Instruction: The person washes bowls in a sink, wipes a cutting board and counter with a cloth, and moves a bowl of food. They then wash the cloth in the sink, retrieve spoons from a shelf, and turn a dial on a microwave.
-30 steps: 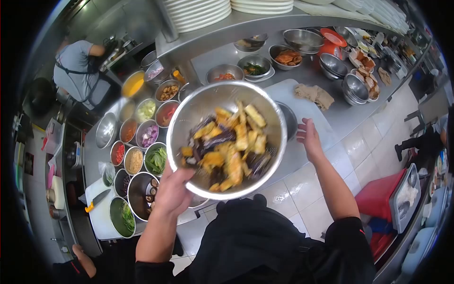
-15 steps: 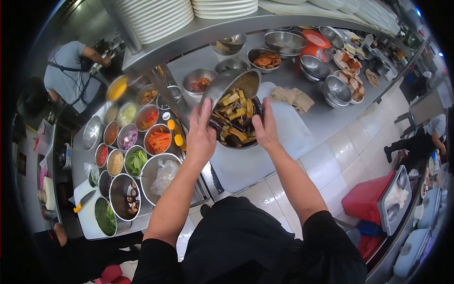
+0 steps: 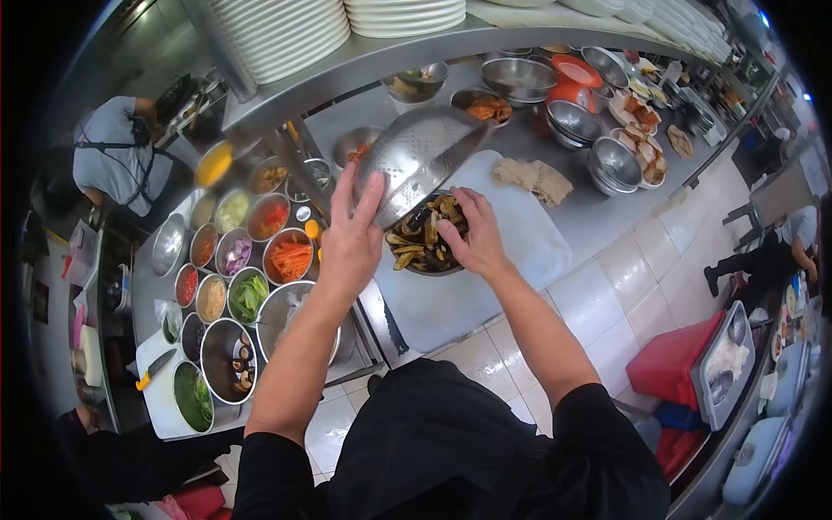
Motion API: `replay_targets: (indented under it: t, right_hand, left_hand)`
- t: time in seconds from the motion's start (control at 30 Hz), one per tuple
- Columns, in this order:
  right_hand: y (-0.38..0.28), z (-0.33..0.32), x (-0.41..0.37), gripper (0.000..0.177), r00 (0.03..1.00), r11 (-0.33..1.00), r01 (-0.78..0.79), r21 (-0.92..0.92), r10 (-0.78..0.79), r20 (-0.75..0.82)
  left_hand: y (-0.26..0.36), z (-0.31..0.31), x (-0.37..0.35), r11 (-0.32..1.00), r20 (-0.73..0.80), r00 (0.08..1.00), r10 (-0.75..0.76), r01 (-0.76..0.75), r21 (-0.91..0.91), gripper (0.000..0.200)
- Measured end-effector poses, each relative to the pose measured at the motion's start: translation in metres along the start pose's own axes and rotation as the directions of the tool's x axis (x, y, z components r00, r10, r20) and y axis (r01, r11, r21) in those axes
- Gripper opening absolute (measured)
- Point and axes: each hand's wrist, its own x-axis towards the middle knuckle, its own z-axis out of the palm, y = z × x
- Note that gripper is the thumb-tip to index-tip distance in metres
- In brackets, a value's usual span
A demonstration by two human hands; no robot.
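Observation:
My left hand [image 3: 354,238] grips the rim of a steel colander [image 3: 425,160], which is tipped on its side with its perforated bottom facing up and away. Below it, fried eggplant pieces [image 3: 423,247], dark-skinned and golden, fill a metal bowl [image 3: 438,274] on the white cutting board [image 3: 520,251]. At the bowl's right side, my right hand [image 3: 478,236] has fingers and thumb spread, touching the eggplant and the rim. The colander's inside is turned away from view.
Left of me stand several steel containers of cut vegetables, with carrot strips [image 3: 290,258] and mushrooms [image 3: 243,364] among them. A knife [image 3: 156,368] lies at the far left. A folded cloth [image 3: 535,179] and stacked bowls [image 3: 576,123] sit behind the board. Plates [image 3: 282,39] line the overhead shelf.
The colander has tilted over and lifted up and left off the eggplant, with my left hand on it. My right hand has shifted inward over the bowl's right edge.

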Motion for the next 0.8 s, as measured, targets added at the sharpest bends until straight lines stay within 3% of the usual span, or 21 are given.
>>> replay_targets:
  t: [0.1, 0.17, 0.2, 0.33, 0.5, 0.57, 0.63, 0.73, 0.8]
  right_hand:
    - [0.000, 0.002, -0.001, 0.051, 0.995, 0.990, 0.082, -0.114, -0.074, 0.070]
    - [0.007, 0.005, -0.002, 0.050, 1.000, 0.999, 0.012, -0.043, -0.013, -0.021]
    - [0.010, 0.007, -0.004, 0.050, 0.998, 1.000, -0.022, -0.002, 0.022, -0.064]
    - [-0.009, -0.004, -0.002, 0.045, 0.983, 0.997, 0.000, 0.078, 0.015, -0.185]
    - [-0.025, -0.007, 0.009, 0.038, 0.942, 0.993, 0.096, -0.067, -0.112, -0.316]
    - [-0.012, -0.008, 0.005, 0.037, 0.946, 0.997, 0.045, -0.057, -0.061, -0.318]
    - [-0.017, -0.013, 0.004, 0.038, 0.944, 0.997, 0.073, -0.022, -0.076, -0.322]
    - [-0.030, -0.008, 0.006, 0.034, 0.940, 0.996, 0.063, 0.068, -0.037, -0.339]
    - [-0.056, -0.002, 0.009, 0.033, 0.941, 0.996, 0.080, 0.040, -0.063, -0.332]
  left_hand:
    - [0.002, -0.001, -0.005, 0.999, -0.011, 0.999, -0.035, 0.034, -0.004, 0.072]
    - [-0.004, -0.006, -0.006, 0.998, -0.063, 0.997, -0.052, 0.051, -0.027, 0.071]
    - [-0.004, -0.010, -0.008, 0.980, -0.067, 0.988, -0.139, 0.127, -0.153, 0.068]
    - [-0.013, -0.022, -0.018, 0.980, -0.147, 0.980, -0.133, 0.108, -0.169, 0.072]
    - [-0.007, -0.045, -0.044, 0.831, -0.084, 0.931, -0.354, 0.272, -0.485, 0.069]
    - [-0.018, -0.062, -0.072, 0.721, -0.055, 0.877, -0.476, 0.354, -0.595, 0.069]
    - [-0.031, -0.089, -0.104, 0.715, -0.052, 0.819, -0.571, 0.465, -0.522, 0.069]
    - [-0.057, -0.140, -0.146, 0.583, -0.070, 0.728, -0.682, 0.483, -0.653, 0.068]
    - [-0.065, -0.191, -0.160, 0.467, -0.150, 0.564, -0.812, 0.474, -0.746, 0.067]
